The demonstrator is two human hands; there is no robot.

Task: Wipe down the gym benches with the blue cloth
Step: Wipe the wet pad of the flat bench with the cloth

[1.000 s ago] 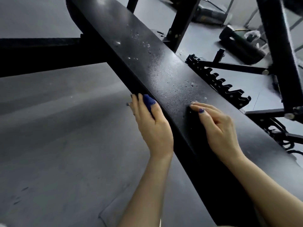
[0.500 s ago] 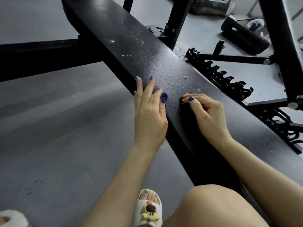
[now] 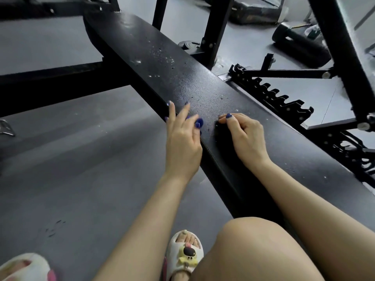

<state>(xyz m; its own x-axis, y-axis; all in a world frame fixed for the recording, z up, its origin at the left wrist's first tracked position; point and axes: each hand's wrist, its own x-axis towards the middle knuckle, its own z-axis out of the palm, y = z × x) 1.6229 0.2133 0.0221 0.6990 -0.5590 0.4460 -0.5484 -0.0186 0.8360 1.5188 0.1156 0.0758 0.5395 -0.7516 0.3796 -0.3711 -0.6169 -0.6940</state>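
Observation:
A long black padded gym bench [image 3: 203, 86] runs diagonally from the upper left to the lower right, with white specks and droplets on its far half. My left hand [image 3: 182, 142] lies over the bench's left edge with fingers spread. It presses a small blue cloth [image 3: 198, 123] against the pad, and only slivers of blue show between the fingers. My right hand [image 3: 245, 136] rests on top of the pad just to the right. Its fingers are curled, the fingertips touch the surface, and nothing shows in it.
Black frame uprights [image 3: 215, 31] and a toothed adjustment rack [image 3: 280, 100] stand right of the bench. A black roller [image 3: 300, 45] lies on the grey floor [image 3: 71, 179] beyond. A black crossbar [image 3: 50, 84] runs left. My knee [image 3: 263, 250] and slippered feet [image 3: 186, 256] are at the bottom.
My left hand came up from the bench's side onto its top edge and spread its fingers, hiding most of the cloth. The right hand curled its fingers. The view dropped, bringing knee and slippers in.

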